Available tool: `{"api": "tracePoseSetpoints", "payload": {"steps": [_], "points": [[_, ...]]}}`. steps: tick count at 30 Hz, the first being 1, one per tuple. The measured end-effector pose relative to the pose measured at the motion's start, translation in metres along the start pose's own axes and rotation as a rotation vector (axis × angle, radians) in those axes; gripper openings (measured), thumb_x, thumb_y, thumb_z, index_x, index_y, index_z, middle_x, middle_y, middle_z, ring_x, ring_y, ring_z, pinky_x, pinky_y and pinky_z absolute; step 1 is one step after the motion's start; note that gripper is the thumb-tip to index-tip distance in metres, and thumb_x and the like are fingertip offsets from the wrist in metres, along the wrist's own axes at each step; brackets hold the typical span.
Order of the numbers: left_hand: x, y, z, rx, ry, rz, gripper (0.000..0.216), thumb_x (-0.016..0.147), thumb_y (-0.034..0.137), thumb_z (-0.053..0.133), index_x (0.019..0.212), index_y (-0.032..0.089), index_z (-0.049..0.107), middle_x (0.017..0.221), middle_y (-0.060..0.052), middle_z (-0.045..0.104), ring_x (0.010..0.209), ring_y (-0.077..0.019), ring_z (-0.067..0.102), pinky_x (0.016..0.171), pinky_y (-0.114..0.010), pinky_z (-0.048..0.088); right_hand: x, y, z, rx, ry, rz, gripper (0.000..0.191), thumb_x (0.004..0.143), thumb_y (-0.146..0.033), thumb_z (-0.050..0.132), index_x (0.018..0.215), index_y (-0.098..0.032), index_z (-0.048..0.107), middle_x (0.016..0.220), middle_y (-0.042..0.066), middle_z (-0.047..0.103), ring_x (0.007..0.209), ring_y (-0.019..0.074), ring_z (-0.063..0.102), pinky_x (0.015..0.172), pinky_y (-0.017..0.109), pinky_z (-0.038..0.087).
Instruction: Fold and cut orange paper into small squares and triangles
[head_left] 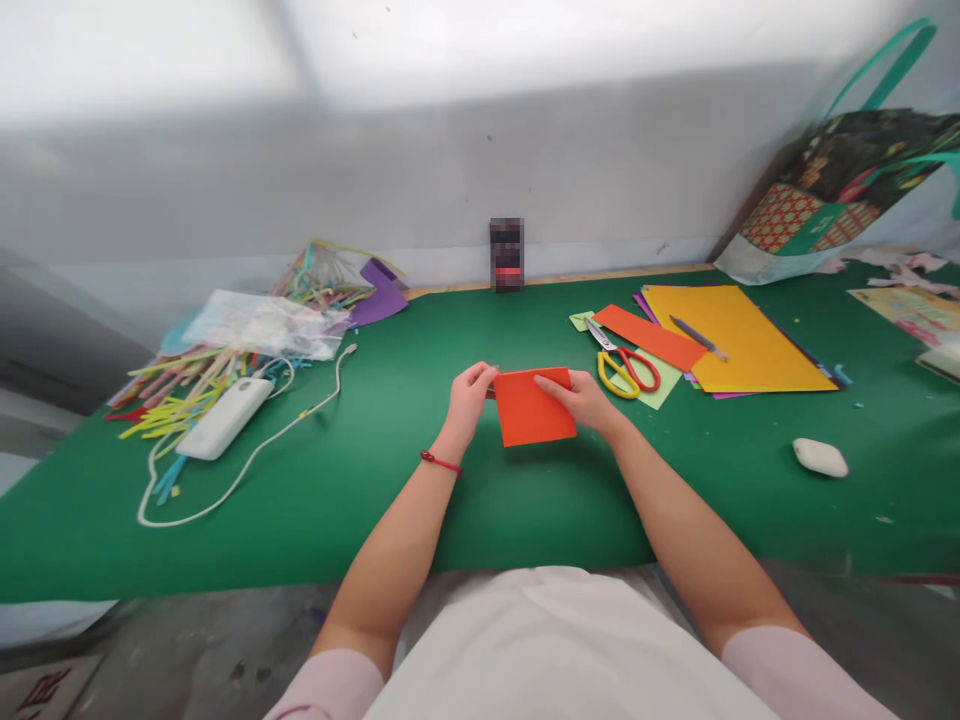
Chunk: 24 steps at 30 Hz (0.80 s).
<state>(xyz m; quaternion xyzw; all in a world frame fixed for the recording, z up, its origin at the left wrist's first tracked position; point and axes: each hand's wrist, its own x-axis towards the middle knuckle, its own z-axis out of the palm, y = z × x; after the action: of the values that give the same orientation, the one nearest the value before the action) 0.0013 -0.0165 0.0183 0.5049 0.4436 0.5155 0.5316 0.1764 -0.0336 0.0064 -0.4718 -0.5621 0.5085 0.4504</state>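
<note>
Paper [534, 410], orange, seemingly folded, pinched at top by left hand [469, 396] and right hand [586, 399].

Green table [337, 520]: paper strips [187, 390] and power bank [225, 418] at left, orange sheet [534, 410] centre, scissors [626, 368], paper stack [742, 340], eraser [820, 457] at right.

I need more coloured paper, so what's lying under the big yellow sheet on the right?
Purple paper pokes out along the left and near edges of the yellow sheet, and a blue scrap shows at its right corner. How many sheets lie beneath is covered.
</note>
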Motion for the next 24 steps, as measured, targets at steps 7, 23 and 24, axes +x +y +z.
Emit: {"api": "tracePoseSetpoints", "payload": {"steps": [7, 23, 24], "points": [[-0.0022, 0.0022, -0.0005, 0.006, -0.043, 0.030, 0.020, 0.074, 0.036, 0.055, 0.066, 0.018, 0.058, 0.069, -0.001, 0.061, 0.065, -0.0113, 0.056, 0.061, -0.023, 0.046, -0.0006, -0.0063, 0.0013, 0.064, 0.040, 0.018, 0.043, 0.065, -0.054, 0.067, 0.079, -0.014, 0.069, 0.075, 0.006, 0.068, 0.066, 0.0189, 0.063, 0.057, 0.028, 0.048], [-0.0020, -0.0017, 0.0008, 0.061, -0.045, 0.083, 0.025, 0.069, 0.041, 0.065, 0.079, 0.018, 0.067, 0.075, -0.004, 0.067, 0.070, -0.0145, 0.060, 0.061, -0.026, 0.048, -0.0012, -0.0079, 0.0000, 0.127, 0.069, 0.025, 0.044, 0.063, -0.055, 0.068, 0.079, -0.015, 0.070, 0.080, 0.008, 0.071, 0.071, 0.0214, 0.065, 0.060, 0.030, 0.051], [-0.0022, -0.0014, 0.0006, 0.061, -0.044, 0.083, 0.026, 0.069, 0.042, 0.065, 0.079, 0.018, 0.067, 0.076, -0.004, 0.067, 0.070, -0.0144, 0.059, 0.061, -0.025, 0.048, -0.0013, -0.0085, 0.0001, 0.127, 0.069, 0.024, 0.044, 0.063, -0.055, 0.068, 0.079, -0.015, 0.070, 0.080, 0.008, 0.071, 0.071, 0.0213, 0.065, 0.060, 0.030, 0.051]]}}
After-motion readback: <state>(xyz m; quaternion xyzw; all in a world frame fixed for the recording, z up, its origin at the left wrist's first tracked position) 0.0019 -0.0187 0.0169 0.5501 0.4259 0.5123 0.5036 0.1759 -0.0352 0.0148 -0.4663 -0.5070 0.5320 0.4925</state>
